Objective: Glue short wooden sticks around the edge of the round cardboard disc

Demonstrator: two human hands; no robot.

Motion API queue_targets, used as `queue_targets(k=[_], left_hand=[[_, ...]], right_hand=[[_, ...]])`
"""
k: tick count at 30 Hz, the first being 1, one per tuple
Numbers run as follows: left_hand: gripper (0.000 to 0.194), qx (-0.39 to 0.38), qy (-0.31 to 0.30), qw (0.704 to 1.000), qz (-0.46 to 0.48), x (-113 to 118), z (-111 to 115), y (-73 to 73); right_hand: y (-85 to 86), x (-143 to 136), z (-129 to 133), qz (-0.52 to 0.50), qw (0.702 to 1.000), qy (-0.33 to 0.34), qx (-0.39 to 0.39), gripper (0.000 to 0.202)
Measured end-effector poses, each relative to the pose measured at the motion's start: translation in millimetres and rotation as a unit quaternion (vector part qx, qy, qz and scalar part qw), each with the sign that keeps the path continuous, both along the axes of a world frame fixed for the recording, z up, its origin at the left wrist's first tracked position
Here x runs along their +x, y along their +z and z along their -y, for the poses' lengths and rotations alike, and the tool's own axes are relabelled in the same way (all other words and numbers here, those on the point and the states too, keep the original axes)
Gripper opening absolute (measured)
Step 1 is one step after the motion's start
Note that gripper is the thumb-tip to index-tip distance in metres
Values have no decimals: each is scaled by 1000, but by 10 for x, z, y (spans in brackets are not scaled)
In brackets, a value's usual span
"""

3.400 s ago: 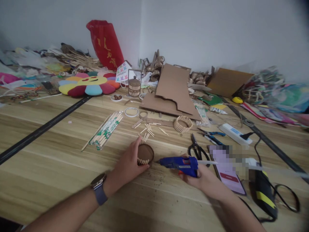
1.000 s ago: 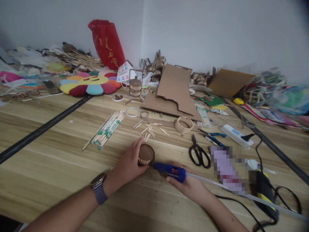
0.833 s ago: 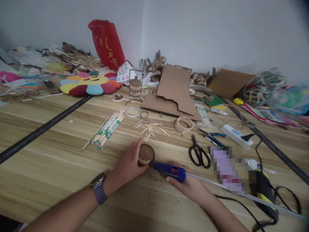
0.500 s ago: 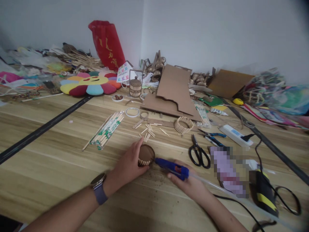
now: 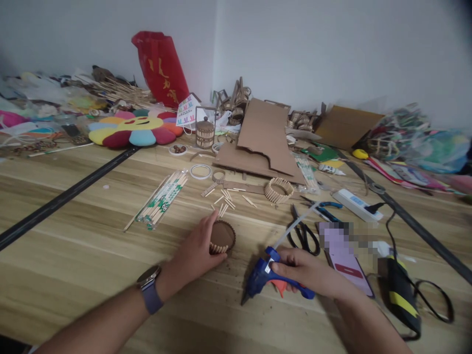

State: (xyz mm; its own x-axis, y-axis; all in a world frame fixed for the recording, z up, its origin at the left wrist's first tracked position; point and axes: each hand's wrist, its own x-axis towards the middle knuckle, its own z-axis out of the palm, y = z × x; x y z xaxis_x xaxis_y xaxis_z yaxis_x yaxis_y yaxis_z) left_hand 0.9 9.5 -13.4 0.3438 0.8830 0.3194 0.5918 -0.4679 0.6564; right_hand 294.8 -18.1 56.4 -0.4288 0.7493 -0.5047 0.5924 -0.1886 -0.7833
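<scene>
My left hand (image 5: 195, 250), with a watch on its wrist, grips the left side of a small round cardboard cup (image 5: 223, 235); short stick pieces line the near part of its rim. The cup rests on the table. To the right, my right hand (image 5: 300, 270) is wrapped round the handle of a blue glue gun (image 5: 263, 275). Its nozzle points down and left, near the tabletop and apart from the cup. A clear glue stick (image 5: 297, 223) pokes out of its back end. Just beyond the cup lie several cut stick pieces (image 5: 226, 199).
Black scissors (image 5: 304, 233), blue-handled pliers (image 5: 326, 211), a phone (image 5: 346, 263) and a white power strip (image 5: 356, 205) lie to the right. Packed sticks (image 5: 162, 199) are on the left. A stick ring (image 5: 279, 191) and cardboard sheets (image 5: 263, 135) are farther back.
My right hand has drawn the glue gun away from the cup's rim and swung its nozzle down toward me, the glue stick now pointing up. My left hand stays on the cup.
</scene>
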Motion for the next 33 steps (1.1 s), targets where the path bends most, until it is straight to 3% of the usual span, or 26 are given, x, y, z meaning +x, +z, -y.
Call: queue_targets(k=[3, 9, 11, 14, 16, 22, 27, 33], left_hand=[[108, -4, 2, 1000, -1, 3, 3, 6], [109, 1, 2, 1000, -8, 11, 0, -11], [109, 6, 3, 1000, -8, 11, -4, -19], [109, 4, 1, 1000, -6, 11, -7, -21], [109, 2, -1, 1000, -4, 11, -8, -18], [109, 9, -6, 1000, -6, 12, -12, -19], [108, 9, -13, 1000, -6, 6, -9, -25], [108, 6, -13, 1000, 2, -3, -14, -21]], right_hand=[[23, -3, -45, 93, 987, 24, 129, 59], [133, -223, -285, 282, 901, -6, 331, 25], [130, -371, -451, 266, 879, 27, 395, 18], [79, -618, -762, 205, 855, 134, 457, 21], [30, -779, -964, 192, 839, 197, 470, 25], [-72, -1080, -1302, 167, 832, 256, 463, 23], [-54, -1046, -1271, 176, 842, 248, 445, 25], [36, -949, -1130, 175, 868, 179, 429, 19]])
